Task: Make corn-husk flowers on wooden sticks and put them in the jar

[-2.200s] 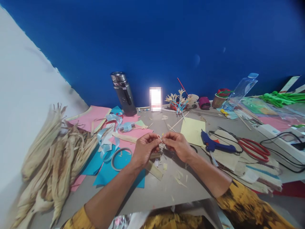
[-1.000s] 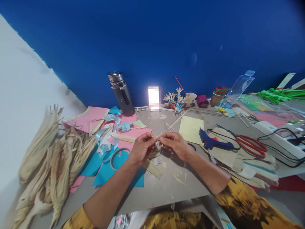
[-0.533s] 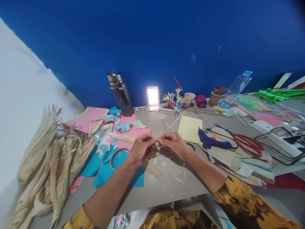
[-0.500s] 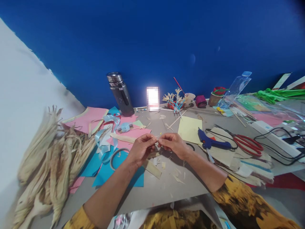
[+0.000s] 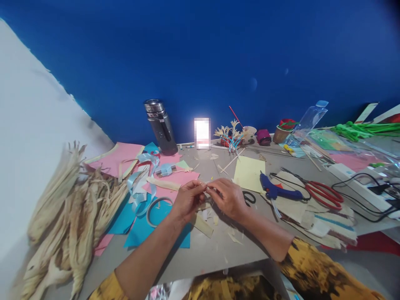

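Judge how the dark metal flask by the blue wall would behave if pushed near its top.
The flask is tall and narrow and stands alone on the table, so it would probably tip rather than slide. Its round body would likely roll once down.

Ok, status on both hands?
Left hand and right hand pinch a thin husk strip together. Above table. Glue gun right, untouched.

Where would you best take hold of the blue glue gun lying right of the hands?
By its handle, I'd judge: the blue glue gun lies flat beside the red scissors, handle end nearest the right hand. Come from above on that side, clear of its black cord.
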